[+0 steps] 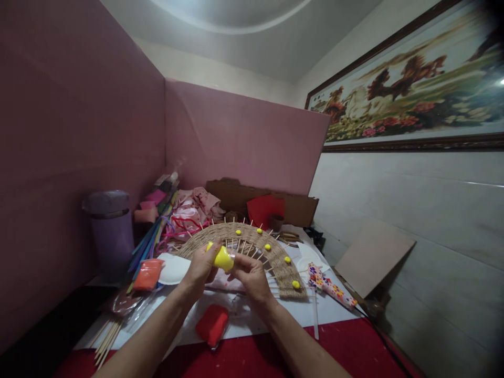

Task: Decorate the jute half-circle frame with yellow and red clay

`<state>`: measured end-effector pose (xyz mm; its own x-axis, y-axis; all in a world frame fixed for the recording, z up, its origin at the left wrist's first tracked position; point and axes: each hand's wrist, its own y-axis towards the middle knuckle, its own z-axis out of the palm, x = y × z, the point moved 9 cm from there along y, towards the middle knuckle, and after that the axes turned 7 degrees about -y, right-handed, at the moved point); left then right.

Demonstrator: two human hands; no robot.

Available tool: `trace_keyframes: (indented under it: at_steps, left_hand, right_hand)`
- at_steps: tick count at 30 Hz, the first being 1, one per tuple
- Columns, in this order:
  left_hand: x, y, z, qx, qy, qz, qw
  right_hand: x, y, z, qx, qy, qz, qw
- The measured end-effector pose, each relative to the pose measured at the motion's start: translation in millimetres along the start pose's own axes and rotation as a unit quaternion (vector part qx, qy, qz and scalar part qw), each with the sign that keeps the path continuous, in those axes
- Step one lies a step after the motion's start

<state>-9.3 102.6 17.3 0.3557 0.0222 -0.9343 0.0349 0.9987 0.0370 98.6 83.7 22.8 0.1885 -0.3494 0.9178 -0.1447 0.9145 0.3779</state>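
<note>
- Progress, judged from layout: woven jute fan (pixel 282 271) lies flat on the worktop (pixel 354 346), its wooden skewers (pixel 244 247) radiating out of the arc as spokes.
- Five yellow clay balls (pixel 287 259) sit on the arc, spaced along its top and right run, down to the lower right end.
- Left run of the arc shows no balls that I can make out; skewer tips there look bare. So roughly half is dotted and half is open.
- Yellow clay lump (pixel 223 258) is held in the air between both hands, just above the fan's inner edge and not touching it.
- Left hand (pixel 200 269): thumb and fingers closed around the lump's left side, wrist low, forearm coming up from bottom left.
- Right hand (pixel 251 274): fingertips pinched on the lump's right end, back of hand up, forearm from bottom right. The two hands nearly meet at the lump.
- Grip looks like a pinch-and-pull or a rolling hold — can't tell which from one frame.
- Red clay packet (pixel 212 324) lies on the worktop just below the hands.
- Orange clay packet (pixel 147 274) sits to the left, beside a white paper plate (pixel 175 269).
- Patterned paper cone (pixel 331 287) lies right of the fan; a loose bundle of wooden sticks (pixel 106 338) is at the near left — neither touched.
</note>
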Motion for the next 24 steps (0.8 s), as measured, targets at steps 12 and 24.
trace_keyframes:
  at_steps: [12, 24]
  left_hand:
    - [2.5, -2.5, 3.5, 0.031, 0.023, -0.019, 0.999]
    - [-0.1, 1.6, -4.7, -0.017, -0.002, -0.015, 1.0]
  right_hand:
    - [2.6, -5.0, 12.2, 0.058, 0.041, 0.0, 0.997]
    - [3.5, -2.6, -1.6, -0.002, 0.022, 0.013, 1.0]
